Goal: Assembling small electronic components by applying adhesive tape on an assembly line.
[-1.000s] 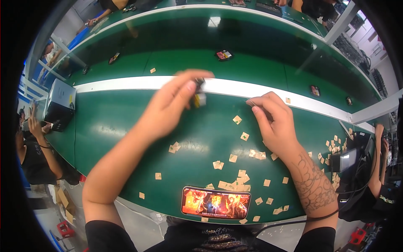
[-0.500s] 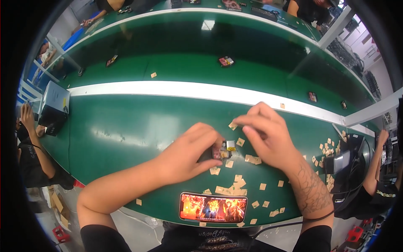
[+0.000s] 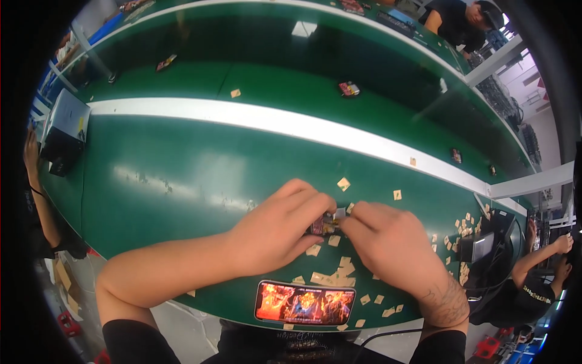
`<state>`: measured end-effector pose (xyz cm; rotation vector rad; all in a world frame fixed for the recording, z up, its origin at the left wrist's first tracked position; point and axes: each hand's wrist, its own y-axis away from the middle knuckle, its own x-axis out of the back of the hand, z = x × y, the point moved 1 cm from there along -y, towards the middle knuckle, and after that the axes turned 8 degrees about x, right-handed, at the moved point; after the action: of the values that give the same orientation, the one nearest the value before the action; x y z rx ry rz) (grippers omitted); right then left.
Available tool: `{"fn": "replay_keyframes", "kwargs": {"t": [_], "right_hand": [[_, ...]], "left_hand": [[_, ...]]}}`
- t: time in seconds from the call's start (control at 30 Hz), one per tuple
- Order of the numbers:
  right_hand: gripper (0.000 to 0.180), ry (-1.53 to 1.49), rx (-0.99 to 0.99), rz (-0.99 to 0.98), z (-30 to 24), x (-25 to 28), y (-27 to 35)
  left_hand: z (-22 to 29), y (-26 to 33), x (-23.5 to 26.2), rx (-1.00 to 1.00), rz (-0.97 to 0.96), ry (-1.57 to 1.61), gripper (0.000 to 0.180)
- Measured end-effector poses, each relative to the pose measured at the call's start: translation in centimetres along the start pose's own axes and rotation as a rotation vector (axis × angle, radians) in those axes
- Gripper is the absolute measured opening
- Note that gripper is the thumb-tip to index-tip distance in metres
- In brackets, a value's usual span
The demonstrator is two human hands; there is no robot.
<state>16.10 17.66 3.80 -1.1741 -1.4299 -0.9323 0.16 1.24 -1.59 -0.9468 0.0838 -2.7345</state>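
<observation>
My left hand (image 3: pixel 280 225) is closed around a small circuit-board assembly (image 3: pixel 318 225) above the green table. Red board and a silver, battery-like block (image 3: pixel 340 213) show at its right side; the rest is covered by my fingers. From the right, my right hand (image 3: pixel 388 239) reaches in with fingers drawn together at the block. What its fingertips pinch is hidden. Small tan paper squares lie around the hands, one beyond them (image 3: pixel 344 184) and one just below the assembly (image 3: pixel 334 241). More form a pile (image 3: pixel 333 279) nearer to me.
A phone (image 3: pixel 305 302) playing a colourful picture lies at the near edge. White rails (image 3: pixel 242 113) cross behind, with several board assemblies (image 3: pixel 349 89) on the green surface beyond. A black-and-silver box (image 3: pixel 65 130) stands left; a dark device (image 3: pixel 479 247) and cable stand right. Other people work around.
My right hand has come down and left to the assembly in my left hand. The tan square that was at its fingertips now lies on the table. The view has turned slightly.
</observation>
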Motion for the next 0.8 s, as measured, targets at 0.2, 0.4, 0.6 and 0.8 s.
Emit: {"fn": "replay_keyframes", "kwargs": {"t": [0.2, 0.4, 0.6, 0.8], "right_hand": [[0.016, -0.326, -0.055, 0.134, 2.6, -1.5, 0.2], [0.013, -0.778, -0.089, 0.137, 4.4, -1.0, 0.4], [0.024, -0.88, -0.037, 0.203, 6.3, -0.8, 0.7], [0.012, -0.694, -0.105, 0.092, 6.1, -0.3, 0.8]], "left_hand": [[0.0, 0.2, -0.3, -0.038, 0.032, -0.041, 0.049], [0.2, 0.3, -0.4, 0.001, 0.012, -0.056, 0.046], [0.3, 0.5, -0.8, -0.021, -0.026, -0.218, 0.035], [0.5, 0.0, -0.7, -0.055, -0.038, -0.22, 0.03]]}}
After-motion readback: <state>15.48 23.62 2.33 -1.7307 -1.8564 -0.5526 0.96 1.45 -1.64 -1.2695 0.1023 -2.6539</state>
